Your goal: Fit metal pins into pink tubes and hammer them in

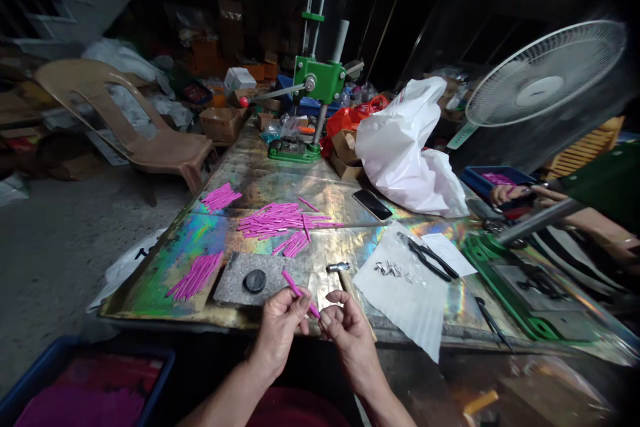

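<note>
My left hand (283, 320) pinches a thin magenta tube (295, 285) that slants down to the right. At its lower end, the thumb and forefinger of my right hand (347, 330) are pressed together; whether they grip the tube's tip or a tiny part is hidden. A grey stone block (230, 280) with a round black disc (255, 281) lies just beyond my left hand. Beyond my right hand is a small hammer (339, 267). Small silver metal pieces (393, 270) are scattered on a white foam sheet (415, 307), beside black-handled pliers (433, 260).
Magenta tubes lie in a large pile (273, 219) and smaller bundles (197, 277). A green hand press (320, 78) stands at the back, near a white plastic bag (400, 140) and a phone (373, 205). Another person's hand (513, 195) is at right, behind a second green press (525, 300).
</note>
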`<move>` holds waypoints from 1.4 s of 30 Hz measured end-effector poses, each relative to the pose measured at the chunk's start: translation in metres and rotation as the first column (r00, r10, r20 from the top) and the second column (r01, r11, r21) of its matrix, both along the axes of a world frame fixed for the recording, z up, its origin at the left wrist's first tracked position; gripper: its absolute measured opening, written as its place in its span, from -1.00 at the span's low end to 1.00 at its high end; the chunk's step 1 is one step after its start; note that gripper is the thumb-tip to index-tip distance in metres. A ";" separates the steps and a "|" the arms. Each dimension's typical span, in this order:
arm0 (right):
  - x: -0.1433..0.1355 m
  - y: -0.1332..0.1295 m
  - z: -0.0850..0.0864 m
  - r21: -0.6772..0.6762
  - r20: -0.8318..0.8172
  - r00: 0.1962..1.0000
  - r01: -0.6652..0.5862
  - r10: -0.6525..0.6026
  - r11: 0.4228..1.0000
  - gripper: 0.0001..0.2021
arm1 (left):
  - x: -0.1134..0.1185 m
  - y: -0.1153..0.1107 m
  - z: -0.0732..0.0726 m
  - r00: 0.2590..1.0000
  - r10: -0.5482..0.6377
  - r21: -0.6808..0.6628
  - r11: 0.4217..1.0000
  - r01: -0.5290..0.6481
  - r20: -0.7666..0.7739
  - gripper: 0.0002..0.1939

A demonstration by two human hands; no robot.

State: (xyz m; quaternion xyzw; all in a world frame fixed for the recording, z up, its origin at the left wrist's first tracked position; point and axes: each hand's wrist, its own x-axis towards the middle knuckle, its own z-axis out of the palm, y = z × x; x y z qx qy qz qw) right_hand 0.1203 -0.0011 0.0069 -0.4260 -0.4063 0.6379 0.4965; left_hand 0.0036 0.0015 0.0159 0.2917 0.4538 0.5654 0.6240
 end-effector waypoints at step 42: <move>0.078 0.044 -0.054 -0.090 0.995 -0.067 -0.185 0.079 0.979 -0.64 | -0.093 0.017 -0.024 0.708 0.497 0.432 0.853 -0.293 -0.501 -0.92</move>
